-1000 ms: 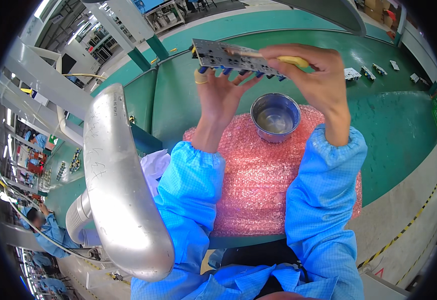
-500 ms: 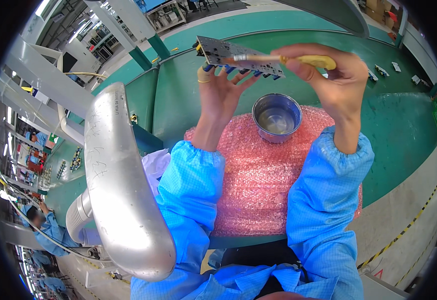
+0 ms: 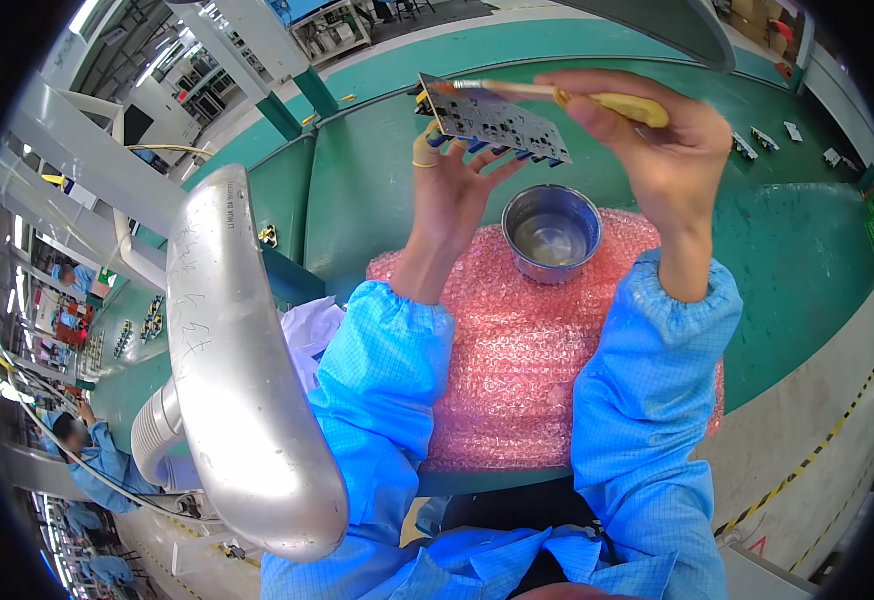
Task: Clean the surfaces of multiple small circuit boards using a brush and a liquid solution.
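Observation:
A circuit board (image 3: 507, 126) is held up and tilted above the far side of the bubble wrap, its blue components along the lower edge. My left hand (image 3: 454, 183) grips it from below and behind, with a yellow finger cot on one finger. In my right hand (image 3: 669, 150) is a brush (image 3: 629, 107) with a yellow handle, pinched between thumb and fingers. Its bristle end reaches to the board's upper left edge; whether it touches is hard to tell. Below the hands a metal cup (image 3: 553, 234) with clear liquid stands on the pink bubble wrap (image 3: 517, 380).
A large silver fume hood (image 3: 247, 370) on a ribbed hose rises close to my left arm. Crumpled white paper (image 3: 311, 335) lies beside it. Small boards (image 3: 763, 139) rest on the green table (image 3: 757, 290) at the far right. A co-worker (image 3: 107, 455) sits at far left.
The board has shifted a little right and tilted so more of its face shows. The brush tip has moved up toward the board's upper edge, and my left hand has moved slightly right.

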The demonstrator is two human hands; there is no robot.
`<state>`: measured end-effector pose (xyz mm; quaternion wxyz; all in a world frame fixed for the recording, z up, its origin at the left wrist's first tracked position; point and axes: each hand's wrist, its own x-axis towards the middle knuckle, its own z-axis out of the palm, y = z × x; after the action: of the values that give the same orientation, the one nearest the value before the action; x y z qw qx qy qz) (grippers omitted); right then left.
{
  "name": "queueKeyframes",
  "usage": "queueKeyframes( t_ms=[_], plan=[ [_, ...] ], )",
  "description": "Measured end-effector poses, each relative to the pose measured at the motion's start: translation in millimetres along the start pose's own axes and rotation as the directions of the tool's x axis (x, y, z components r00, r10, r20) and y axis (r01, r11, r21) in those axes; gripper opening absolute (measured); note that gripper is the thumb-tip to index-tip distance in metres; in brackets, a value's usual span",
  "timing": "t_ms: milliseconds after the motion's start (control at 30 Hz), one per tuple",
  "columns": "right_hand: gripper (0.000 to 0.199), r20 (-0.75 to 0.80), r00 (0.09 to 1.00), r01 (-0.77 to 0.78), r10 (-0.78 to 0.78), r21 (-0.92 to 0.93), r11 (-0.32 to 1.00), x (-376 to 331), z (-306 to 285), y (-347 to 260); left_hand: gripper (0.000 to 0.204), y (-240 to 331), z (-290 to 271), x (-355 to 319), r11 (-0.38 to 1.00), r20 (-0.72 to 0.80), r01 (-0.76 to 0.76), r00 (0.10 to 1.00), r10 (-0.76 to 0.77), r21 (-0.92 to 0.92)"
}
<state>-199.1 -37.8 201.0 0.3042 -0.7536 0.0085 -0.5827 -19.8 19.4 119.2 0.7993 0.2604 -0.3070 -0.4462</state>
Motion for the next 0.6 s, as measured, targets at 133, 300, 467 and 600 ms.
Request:
queueKeyframes(
  t_ms=[133, 300, 467, 600],
  plan=[
    [0.016, 0.044, 0.998, -0.046, 0.043, 0.069, 0.997, 0, 6, 6, 0.053, 1, 1, -1, 1.000, 0.028, 0.002, 1.000, -0.001, -0.007],
    [0.017, 0.132, 0.991, -0.044, 0.036, 0.059, 0.997, -1, -6, 2, 0.058, 5, -16, 7, 1.000, 0.011, -0.023, 1.000, 0.023, 0.009],
    [0.017, 0.052, 0.996, -0.081, 0.077, 0.097, 0.992, -1, -3, 6, 0.065, -1, -49, 23, 0.995, -0.091, -0.006, 0.996, -0.003, -0.103],
    [0.017, 0.074, 0.995, -0.068, 0.059, 0.119, 0.991, 0, 0, 9, 0.063, -10, -84, 29, 0.982, -0.244, 0.009, 0.968, -0.056, -0.190]
  ],
)
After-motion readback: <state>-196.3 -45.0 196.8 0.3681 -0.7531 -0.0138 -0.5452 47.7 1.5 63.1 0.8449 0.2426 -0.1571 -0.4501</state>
